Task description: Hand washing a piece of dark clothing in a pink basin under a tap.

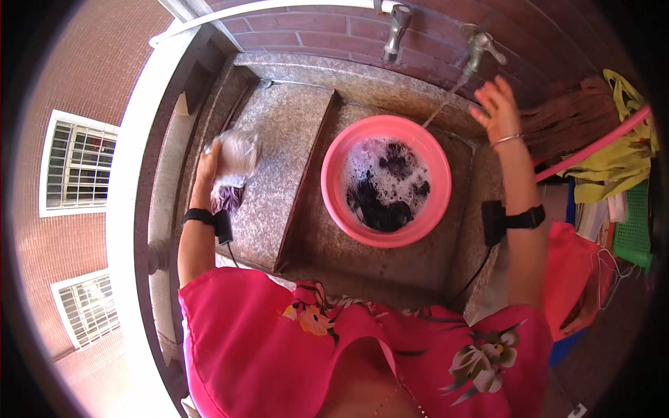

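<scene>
My left hand [209, 163] grips a pale, crinkled plastic packet [239, 154] above the left stone slab; motion blurs it, so its contents cannot be told. Beneath it lies a small bunched purple-grey cloth [230, 197]. My right hand [499, 112] is raised beside the metal tap [474, 60], fingers apart and holding nothing. From that tap a thin stream of water [444, 102] runs into a pink plastic basin [330, 209]. Dark cloth [387, 211] soaks among suds in the basin, which stands in the stone sink [366, 264].
A raised stone ledge [308, 172] divides slab from sink. Another tap [398, 31] hangs on the brick wall [313, 26]. At right are a pink pole [596, 141], yellow-green cloth [601, 175], a green plastic basket [632, 227] and wire hangers [609, 277]. A railing [157, 235] runs along the left.
</scene>
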A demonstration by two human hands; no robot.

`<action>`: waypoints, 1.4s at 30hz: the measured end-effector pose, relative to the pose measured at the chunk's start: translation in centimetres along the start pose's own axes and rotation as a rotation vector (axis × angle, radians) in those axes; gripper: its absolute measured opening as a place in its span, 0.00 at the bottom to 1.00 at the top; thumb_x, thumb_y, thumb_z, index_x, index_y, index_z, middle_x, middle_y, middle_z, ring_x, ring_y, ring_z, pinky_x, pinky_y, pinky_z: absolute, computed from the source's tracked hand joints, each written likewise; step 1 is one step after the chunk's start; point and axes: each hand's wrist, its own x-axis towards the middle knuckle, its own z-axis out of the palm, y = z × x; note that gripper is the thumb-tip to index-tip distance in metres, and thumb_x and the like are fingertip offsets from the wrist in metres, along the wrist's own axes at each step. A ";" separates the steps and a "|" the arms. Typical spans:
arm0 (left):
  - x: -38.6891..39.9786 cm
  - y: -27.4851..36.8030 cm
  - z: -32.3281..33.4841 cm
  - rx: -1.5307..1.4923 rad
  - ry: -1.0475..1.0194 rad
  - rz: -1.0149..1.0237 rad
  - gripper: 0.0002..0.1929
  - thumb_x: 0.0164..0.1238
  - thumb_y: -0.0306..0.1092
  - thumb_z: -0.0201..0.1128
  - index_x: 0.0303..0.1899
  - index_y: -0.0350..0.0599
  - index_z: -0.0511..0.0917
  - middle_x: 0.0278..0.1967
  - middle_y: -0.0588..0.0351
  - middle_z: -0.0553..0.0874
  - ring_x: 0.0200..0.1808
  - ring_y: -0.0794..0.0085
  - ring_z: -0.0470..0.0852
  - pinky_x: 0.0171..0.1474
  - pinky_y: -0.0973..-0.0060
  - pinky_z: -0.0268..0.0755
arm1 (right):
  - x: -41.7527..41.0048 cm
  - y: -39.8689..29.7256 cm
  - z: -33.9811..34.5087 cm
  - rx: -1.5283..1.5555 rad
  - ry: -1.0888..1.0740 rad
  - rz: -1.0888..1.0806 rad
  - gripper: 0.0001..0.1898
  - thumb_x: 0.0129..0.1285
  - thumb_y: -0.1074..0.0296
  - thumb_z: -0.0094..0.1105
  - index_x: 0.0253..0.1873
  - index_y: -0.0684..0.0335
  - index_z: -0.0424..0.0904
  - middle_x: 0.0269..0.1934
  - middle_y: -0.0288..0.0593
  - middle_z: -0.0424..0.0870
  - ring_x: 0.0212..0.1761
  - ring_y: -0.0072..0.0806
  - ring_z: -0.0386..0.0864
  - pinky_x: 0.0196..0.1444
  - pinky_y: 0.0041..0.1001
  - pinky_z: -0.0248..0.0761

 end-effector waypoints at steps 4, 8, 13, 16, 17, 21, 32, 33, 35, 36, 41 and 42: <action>-6.7 -0.4 0.4 0.816 0.466 -0.125 0.38 0.50 0.61 0.56 0.58 0.42 0.63 0.57 0.39 0.67 0.58 0.48 0.66 0.56 0.53 0.58 | -1.1 -3.8 1.7 -0.119 -0.086 -0.164 0.32 0.59 0.68 0.51 0.67 0.60 0.49 0.64 0.43 0.56 0.62 0.31 0.61 0.55 0.35 0.62; -8.1 2.1 2.8 0.968 0.688 0.277 0.29 0.53 0.47 0.60 0.58 0.58 0.64 0.59 0.53 0.62 0.60 0.55 0.59 0.54 0.51 0.57 | -2.0 -4.8 3.0 -0.260 -0.118 -0.204 0.33 0.58 0.66 0.52 0.67 0.64 0.48 0.64 0.41 0.56 0.62 0.29 0.61 0.55 0.34 0.61; -8.9 7.7 11.1 0.509 0.086 0.652 0.19 0.57 0.44 0.58 0.49 0.48 0.73 0.44 0.43 0.79 0.44 0.54 0.78 0.47 0.63 0.69 | -2.4 -4.4 4.3 -0.330 -0.113 -0.232 0.37 0.57 0.65 0.56 0.67 0.69 0.46 0.64 0.43 0.56 0.62 0.28 0.61 0.54 0.32 0.62; -12.6 12.1 18.6 0.748 -0.312 0.492 0.19 0.56 0.44 0.56 0.50 0.53 0.73 0.45 0.48 0.79 0.48 0.56 0.77 0.50 0.64 0.69 | -2.5 -3.7 5.1 -0.290 -0.058 -0.253 0.40 0.55 0.64 0.59 0.67 0.70 0.44 0.64 0.46 0.56 0.62 0.29 0.60 0.52 0.29 0.64; -10.8 9.6 21.3 0.745 -0.335 0.634 0.19 0.57 0.46 0.57 0.49 0.52 0.73 0.44 0.50 0.80 0.47 0.57 0.78 0.48 0.65 0.70 | -2.4 -3.8 5.0 -0.268 -0.085 -0.262 0.39 0.55 0.64 0.59 0.67 0.69 0.45 0.64 0.45 0.56 0.61 0.29 0.61 0.52 0.29 0.64; -10.9 8.6 28.7 0.924 -0.549 0.550 0.17 0.57 0.41 0.55 0.49 0.52 0.72 0.45 0.49 0.79 0.49 0.57 0.77 0.50 0.63 0.69 | -2.6 -2.7 4.7 -0.199 -0.086 -0.236 0.36 0.54 0.66 0.58 0.66 0.63 0.51 0.63 0.43 0.58 0.60 0.29 0.63 0.51 0.30 0.65; -8.9 0.4 39.8 0.855 -0.338 0.181 0.36 0.50 0.53 0.61 0.62 0.59 0.57 0.60 0.39 0.60 0.60 0.38 0.60 0.53 0.45 0.62 | -8.8 32.7 0.2 -0.875 0.218 0.456 0.43 0.44 0.58 0.65 0.66 0.56 0.53 0.60 0.49 0.61 0.61 0.38 0.60 0.58 0.41 0.57; -9.6 0.7 40.8 0.833 -0.310 0.134 0.35 0.51 0.52 0.61 0.61 0.60 0.58 0.61 0.40 0.59 0.61 0.38 0.59 0.52 0.43 0.61 | -9.0 33.8 -0.3 -0.799 0.349 0.506 0.45 0.44 0.57 0.66 0.67 0.57 0.49 0.62 0.51 0.57 0.63 0.40 0.57 0.60 0.39 0.55; -11.9 2.7 42.4 0.719 -0.269 0.019 0.31 0.51 0.49 0.60 0.60 0.63 0.61 0.63 0.45 0.56 0.61 0.38 0.57 0.50 0.40 0.61 | -7.9 34.7 -1.0 -0.533 0.488 0.632 0.48 0.45 0.56 0.65 0.68 0.57 0.44 0.64 0.52 0.53 0.66 0.43 0.53 0.63 0.37 0.53; -12.4 2.8 43.3 0.757 -0.221 0.028 0.25 0.50 0.42 0.58 0.55 0.63 0.68 0.58 0.45 0.67 0.54 0.46 0.69 0.49 0.50 0.67 | -7.4 34.2 -1.6 -0.363 0.479 0.699 0.48 0.46 0.56 0.64 0.68 0.57 0.43 0.65 0.51 0.53 0.66 0.43 0.52 0.63 0.38 0.52; -10.3 -0.4 46.4 0.203 -0.569 0.167 0.22 0.46 0.31 0.55 0.49 0.48 0.74 0.32 0.51 0.82 0.34 0.62 0.81 0.40 0.72 0.72 | -4.4 38.2 -7.7 0.440 0.120 1.045 0.33 0.47 0.60 0.63 0.59 0.59 0.63 0.48 0.47 0.73 0.44 0.43 0.75 0.47 0.42 0.70; -9.0 -1.4 46.1 -0.059 -0.622 0.086 0.22 0.45 0.29 0.55 0.48 0.45 0.75 0.32 0.52 0.82 0.33 0.65 0.80 0.39 0.73 0.72 | -4.3 34.4 -5.3 0.278 0.156 0.920 0.26 0.45 0.62 0.64 0.51 0.60 0.71 0.37 0.45 0.77 0.33 0.39 0.77 0.38 0.42 0.73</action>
